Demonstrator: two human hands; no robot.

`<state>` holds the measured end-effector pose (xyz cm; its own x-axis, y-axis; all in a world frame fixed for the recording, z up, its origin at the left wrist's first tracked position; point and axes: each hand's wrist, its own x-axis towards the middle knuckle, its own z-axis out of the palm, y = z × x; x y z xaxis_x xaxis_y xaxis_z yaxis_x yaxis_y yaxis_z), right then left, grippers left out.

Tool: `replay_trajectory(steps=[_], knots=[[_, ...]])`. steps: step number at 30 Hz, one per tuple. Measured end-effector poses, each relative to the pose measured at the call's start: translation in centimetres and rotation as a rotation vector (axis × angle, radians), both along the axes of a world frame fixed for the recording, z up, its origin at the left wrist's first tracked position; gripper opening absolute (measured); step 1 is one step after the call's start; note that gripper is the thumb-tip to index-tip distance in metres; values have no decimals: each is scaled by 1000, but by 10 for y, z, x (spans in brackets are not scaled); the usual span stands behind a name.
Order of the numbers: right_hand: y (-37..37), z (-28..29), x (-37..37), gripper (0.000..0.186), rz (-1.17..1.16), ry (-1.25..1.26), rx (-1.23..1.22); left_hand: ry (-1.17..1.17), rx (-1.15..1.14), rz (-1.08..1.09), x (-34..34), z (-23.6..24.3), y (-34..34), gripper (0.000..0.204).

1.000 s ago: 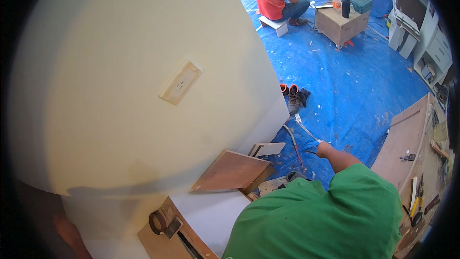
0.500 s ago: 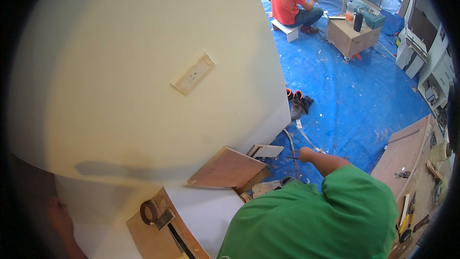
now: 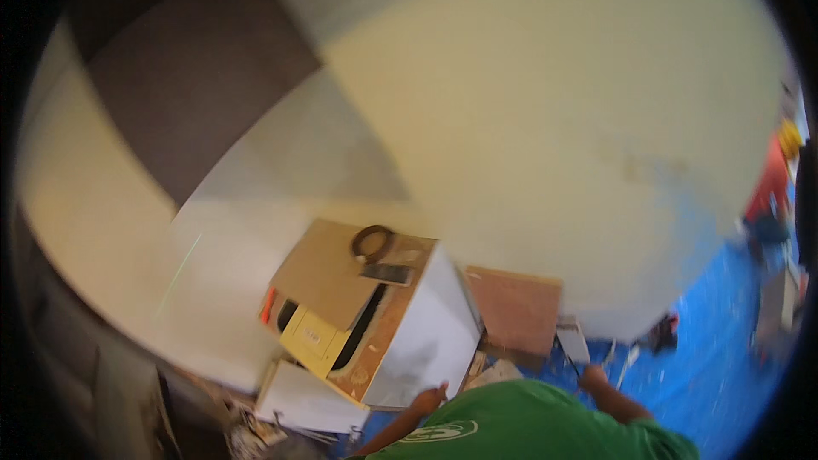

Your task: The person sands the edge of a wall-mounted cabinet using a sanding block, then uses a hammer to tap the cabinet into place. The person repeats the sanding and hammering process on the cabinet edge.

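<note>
My left hand (image 3: 430, 398) is low by the white side of a cabinet (image 3: 427, 324), its fingers curled; what they hold, if anything, I cannot make out. Out to the right, my right hand (image 3: 591, 378) is closed on a thin dark tool (image 3: 573, 365), too blurred to tell its kind. On the cabinet's wooden top lie a brown roll of tape-like strip (image 3: 372, 229), a small dark block (image 3: 386, 273), a tan board (image 3: 324, 268) and a yellow sheet (image 3: 313, 341).
A reddish-brown panel (image 3: 515, 311) leans against the cream wall (image 3: 554, 119), with a small white board (image 3: 573, 342) beside it. Blue sheeting (image 3: 707, 358) covers the floor. Another person in red (image 3: 771, 179) is at the far right edge. Scraps (image 3: 256, 436) lie at lower left.
My view has swung left towards the cabinet. My left hand has come from the wall at far left to beside the cabinet. My right hand still grips the thin tool.
</note>
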<state>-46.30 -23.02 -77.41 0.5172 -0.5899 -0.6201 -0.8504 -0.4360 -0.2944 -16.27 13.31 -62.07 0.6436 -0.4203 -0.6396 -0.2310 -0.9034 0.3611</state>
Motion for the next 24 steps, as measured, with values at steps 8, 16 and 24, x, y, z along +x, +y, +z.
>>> replay_trajectory(steps=[8, 16, 24], knots=[[-32, 51, -14, 33, 146, 181, -1, 132, -42, 178, -64, -77, 112, 44], [-27, 41, 28, 30, 163, 142, 131, 32, -582, 551, -73, -1, 83, 48], [41, 29, 78, 25, 158, 129, 156, 898, -847, 827, -51, 80, 90, 39]])
